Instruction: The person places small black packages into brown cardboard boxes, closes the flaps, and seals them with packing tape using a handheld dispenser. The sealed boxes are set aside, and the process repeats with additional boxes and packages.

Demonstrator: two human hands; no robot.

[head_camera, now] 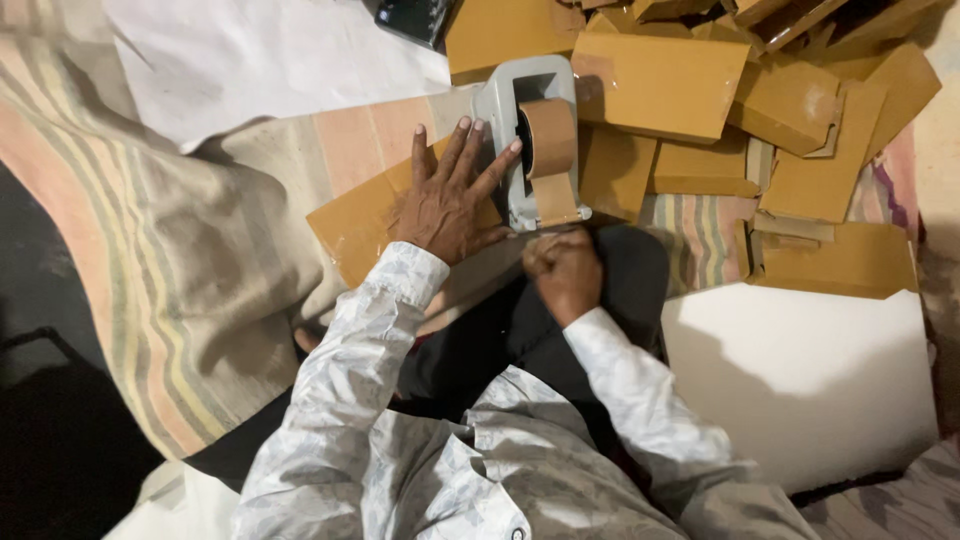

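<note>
At the far left a striped blanket (pixel 190 290) in faded pink, green and cream is spread over the floor, with a white sheet (pixel 270 55) lying at its upper edge.

Next to the right, the left hand (pixel 445 200) is laid flat, fingers spread and released, on a folded brown cardboard piece (pixel 350 225) — it is pressed down rather than gripped, and the fingertips reach the side of the grey tape dispenser (pixel 515 110). The piece looks flat, tan, matte and lightly creased, with one corner pointing toward the blanket.

The dispenser stands just beyond the piece, a roll of brown tape (pixel 548 140) mounted upright in it and a strip hanging down its front. The right hand (pixel 565 270) is clenched at the foot of the dispenser, apparently pinching the tape's free end; what lies between the fingers cannot be made out.

The step in hand is judged to be the drawing of a length of tape while the piece is held steady. A clean pull against the cutter would be called for, followed by the strip being laid over the piece's seam — with the left hand kept pressed so nothing slides.

To the right a heap of similar brown folded pieces (pixel 700 110) is piled, and below it a white slab (pixel 800 380) is seen.
</note>
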